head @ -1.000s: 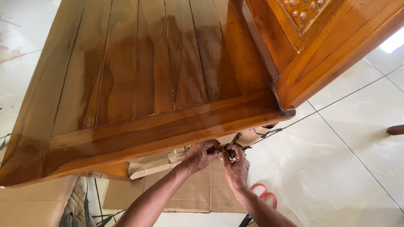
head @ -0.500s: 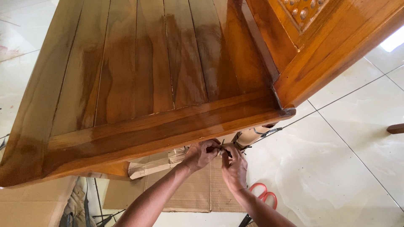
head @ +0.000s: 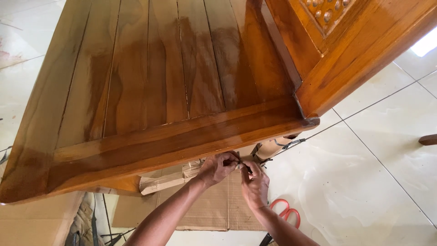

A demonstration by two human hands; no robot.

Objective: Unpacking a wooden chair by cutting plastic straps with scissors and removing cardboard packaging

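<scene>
We see two hands meeting just under the front edge of one varnished wooden bench (head: 150,91); our left hand (head: 217,167) is curled closed, fingers pinching something small and dark, too small to tell what it is; our right hand (head: 255,184) is closed too, its fingertips touching the left's at the same spot; the pinched thing sits right below the bench's front rail, against one cardboard-wrapped leg (head: 170,180); a second wrapped leg (head: 273,148), bound with a dark strap, stands just to the right; beneath the hands lies one flat cardboard sheet (head: 209,209); one pair of red-handled scissors (head: 286,213) rests on the pale tiled floor (head: 364,182) near our right forearm.
</scene>
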